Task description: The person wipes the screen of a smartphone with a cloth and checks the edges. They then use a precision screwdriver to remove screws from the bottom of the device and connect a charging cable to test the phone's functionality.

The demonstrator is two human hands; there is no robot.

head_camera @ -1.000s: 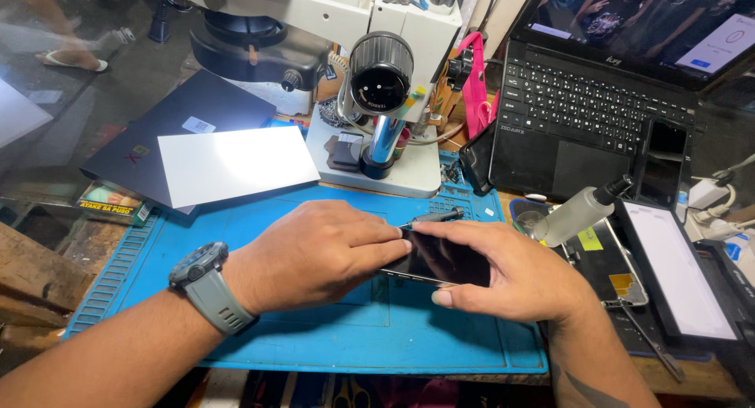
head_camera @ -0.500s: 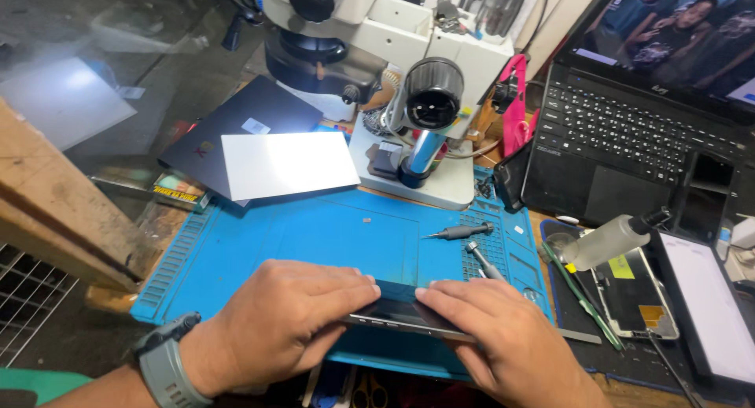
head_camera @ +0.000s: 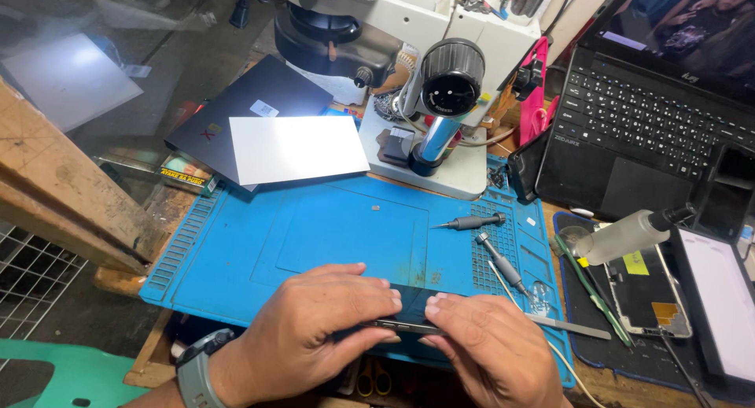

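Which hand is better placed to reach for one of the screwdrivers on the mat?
Right, probably. The right hand lies nearest the two screwdrivers on the blue mat; the left hand would have to cross over the dark phone both hold.

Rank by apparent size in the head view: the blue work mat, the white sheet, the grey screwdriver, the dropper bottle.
1. blue work mat
2. white sheet
3. dropper bottle
4. grey screwdriver

The bottle and screwdriver look close in length, but the bottle is thicker.
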